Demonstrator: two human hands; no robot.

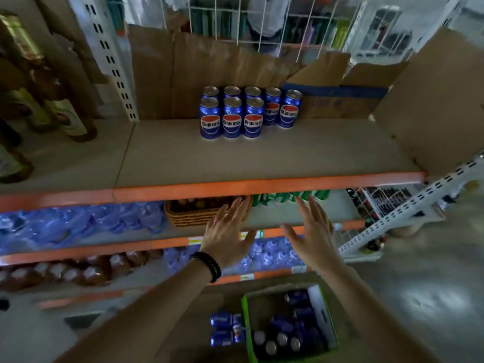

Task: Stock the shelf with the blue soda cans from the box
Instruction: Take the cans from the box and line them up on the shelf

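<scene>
Several blue soda cans (231,119) stand in two rows at the back middle of the top shelf (262,158), which is lined with cardboard. Below me, a green-edged cardboard box (322,310) on the floor holds several more blue cans (293,326), some upright and some lying down. Two or three blue cans (222,328) lie on the floor left of the box. My left hand (227,231) and my right hand (311,231) hover below the shelf's orange edge, fingers spread, palms facing each other, holding nothing.
A brown carton with a blue stripe (337,100) stands right of the cans, and a large cardboard flap (432,100) rises at the far right. Bottles (65,116) stand at left. Lower shelves hold a wicker basket (199,213), green cans (285,197) and wrapped water bottles (78,224).
</scene>
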